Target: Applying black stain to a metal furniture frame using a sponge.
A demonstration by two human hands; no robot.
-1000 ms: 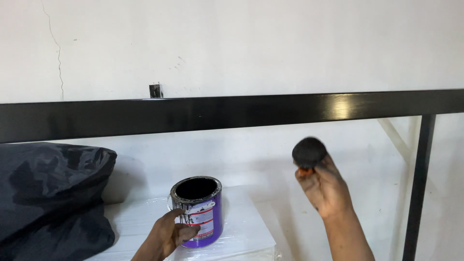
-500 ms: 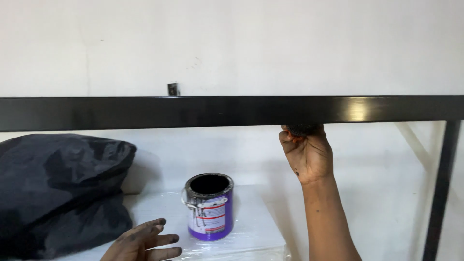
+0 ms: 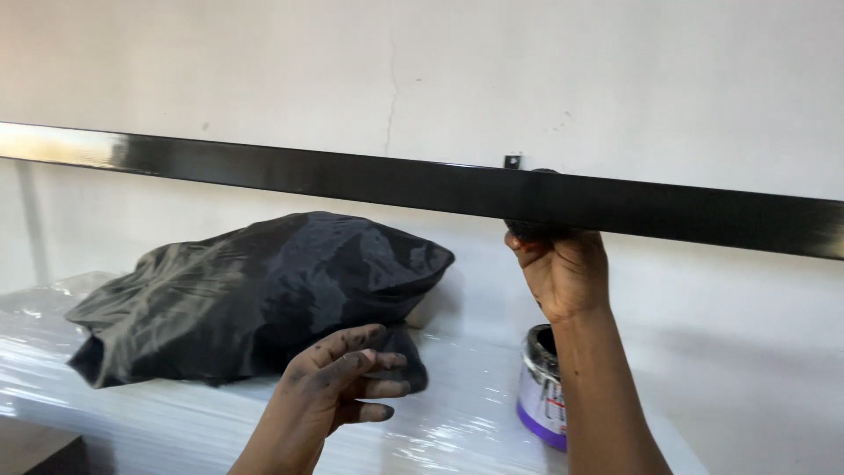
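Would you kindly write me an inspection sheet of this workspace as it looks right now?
Surface: white block wrapped in clear film, glossy, wrinkled.
Job's things: black bar runs across the view, glossy; open purple paint can stands on the wrapped block, partly hidden by the forearm.
Clutter: black plastic bag, bulging, lying on the block.
Grippers: right hand presses a dark applicator under the bar; left hand empty, fingers spread, smudged black.
Cables: nothing seen.
Surroundings: white wall with a thin crack; small bracket above the bar.
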